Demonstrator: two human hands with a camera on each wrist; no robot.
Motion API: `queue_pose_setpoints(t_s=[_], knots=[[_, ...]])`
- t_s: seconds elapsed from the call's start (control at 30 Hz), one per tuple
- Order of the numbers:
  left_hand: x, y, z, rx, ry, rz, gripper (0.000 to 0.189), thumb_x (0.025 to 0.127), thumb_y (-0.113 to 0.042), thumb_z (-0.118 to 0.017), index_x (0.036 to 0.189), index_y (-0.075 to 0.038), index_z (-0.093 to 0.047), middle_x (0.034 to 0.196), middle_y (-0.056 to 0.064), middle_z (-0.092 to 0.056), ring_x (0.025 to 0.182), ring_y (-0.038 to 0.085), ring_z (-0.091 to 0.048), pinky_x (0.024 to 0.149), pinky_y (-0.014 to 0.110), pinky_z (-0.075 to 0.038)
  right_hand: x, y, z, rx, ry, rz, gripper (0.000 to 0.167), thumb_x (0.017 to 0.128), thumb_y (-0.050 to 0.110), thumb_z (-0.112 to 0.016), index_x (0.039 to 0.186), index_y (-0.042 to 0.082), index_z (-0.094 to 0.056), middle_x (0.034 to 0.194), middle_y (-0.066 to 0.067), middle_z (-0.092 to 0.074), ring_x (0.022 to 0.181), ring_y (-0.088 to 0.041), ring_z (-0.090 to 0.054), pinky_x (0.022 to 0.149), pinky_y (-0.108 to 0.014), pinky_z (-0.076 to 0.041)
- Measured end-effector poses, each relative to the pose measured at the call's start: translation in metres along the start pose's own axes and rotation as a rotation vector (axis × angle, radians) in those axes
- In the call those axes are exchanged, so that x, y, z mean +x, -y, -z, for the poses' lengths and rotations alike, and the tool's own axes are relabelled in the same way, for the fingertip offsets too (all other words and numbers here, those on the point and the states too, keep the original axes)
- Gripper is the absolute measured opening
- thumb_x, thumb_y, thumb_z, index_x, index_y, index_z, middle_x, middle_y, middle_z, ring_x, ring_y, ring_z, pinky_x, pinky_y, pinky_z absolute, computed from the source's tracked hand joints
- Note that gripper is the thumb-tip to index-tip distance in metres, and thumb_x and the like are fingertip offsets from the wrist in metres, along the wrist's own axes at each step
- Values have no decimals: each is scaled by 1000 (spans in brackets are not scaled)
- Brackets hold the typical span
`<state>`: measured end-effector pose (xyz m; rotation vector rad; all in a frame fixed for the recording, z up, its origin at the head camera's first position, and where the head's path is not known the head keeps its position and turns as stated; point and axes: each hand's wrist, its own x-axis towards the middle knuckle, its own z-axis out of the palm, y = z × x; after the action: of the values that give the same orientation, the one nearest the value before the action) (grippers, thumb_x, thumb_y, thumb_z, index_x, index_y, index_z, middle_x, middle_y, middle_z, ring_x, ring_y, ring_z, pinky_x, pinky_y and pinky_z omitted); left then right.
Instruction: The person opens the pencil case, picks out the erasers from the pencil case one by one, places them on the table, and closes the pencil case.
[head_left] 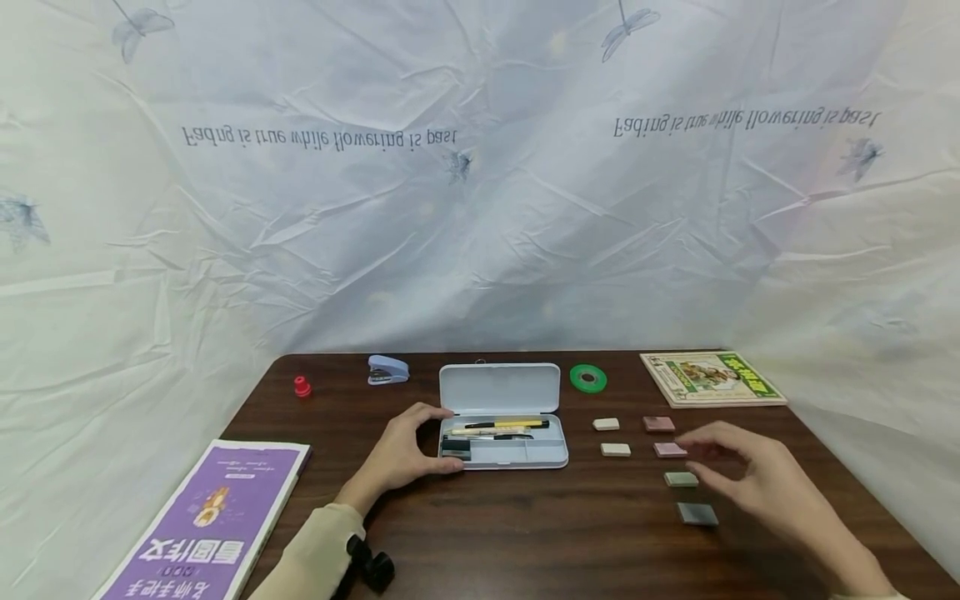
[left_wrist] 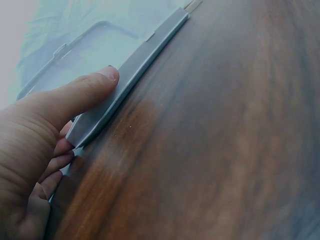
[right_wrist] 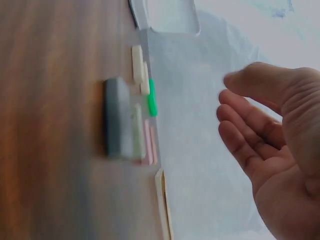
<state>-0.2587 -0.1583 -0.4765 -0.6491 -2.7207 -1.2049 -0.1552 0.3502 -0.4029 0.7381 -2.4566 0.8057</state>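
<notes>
An open white pencil case [head_left: 510, 455] stands mid-table with its lid raised. Inside lie a yellow-and-black pen [head_left: 510, 423], other slim pens and a small black item [head_left: 454, 448]. My left hand [head_left: 401, 454] grips the case's left end, the thumb on its front wall [left_wrist: 140, 57] and the fingers round the side. My right hand [head_left: 757, 471] hovers at the erasers on the right, fingers loosely bent and holding nothing. Nearest its fingertips are a pink eraser [head_left: 670, 450] and a green eraser [head_left: 681, 479]. A grey eraser [right_wrist: 117, 120] lies closer to me, another pink eraser [head_left: 658, 424] farther back.
Two white erasers [head_left: 616, 450] lie between case and right hand. Behind are a stapler [head_left: 387, 370], a green tape roll [head_left: 588, 378] and a booklet [head_left: 712, 379]. At left are a red stamp-like piece [head_left: 302, 386] and a purple book [head_left: 202, 517]. A white curtain [head_left: 480, 208] hangs behind.
</notes>
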Motion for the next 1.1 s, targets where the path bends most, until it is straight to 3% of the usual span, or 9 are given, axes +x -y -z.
queue_pose_setpoints(t_s=[0.13,0.37,0.6,0.93,1.1], knots=[[0,0,0,1,-2,4,82,75,-60,-102,144,-26,-73,143,-4,-68,142,25,-61,121,58,-47,25,8,-9,0,-19,18,58,82,-7,-95,127,26,-79,115,12,-81,99,-2,-75,83,-12,-56],[-1,2,1,2,-6,-2,82,75,-60,-101,144,-25,-73,143,-4,-68,142,26,-61,121,59,-47,73,21,-33,105,12,1,45,93,-4,-88,130,20,-77,117,6,-78,95,-11,-76,75,-23,-63],[-1,1,0,-4,-3,4,81,76,-58,-102,144,-25,-73,143,-4,-68,143,27,-60,122,59,-46,113,45,-61,187,9,29,42,96,0,-86,134,17,-76,123,4,-76,103,-14,-76,85,-28,-65],[-1,-1,0,-8,-10,6,81,75,-58,-103,143,-24,-74,141,-5,-68,141,26,-62,120,58,-47,151,77,-98,254,5,51,36,98,6,-86,132,17,-79,124,0,-78,106,-22,-77,84,-33,-63],[0,-1,0,-17,-12,5,82,74,-58,-103,142,-23,-74,140,-4,-69,138,24,-63,120,57,-48,163,92,-117,341,64,50,35,101,8,-84,134,16,-77,125,-2,-78,109,-18,-75,93,-40,-63]])
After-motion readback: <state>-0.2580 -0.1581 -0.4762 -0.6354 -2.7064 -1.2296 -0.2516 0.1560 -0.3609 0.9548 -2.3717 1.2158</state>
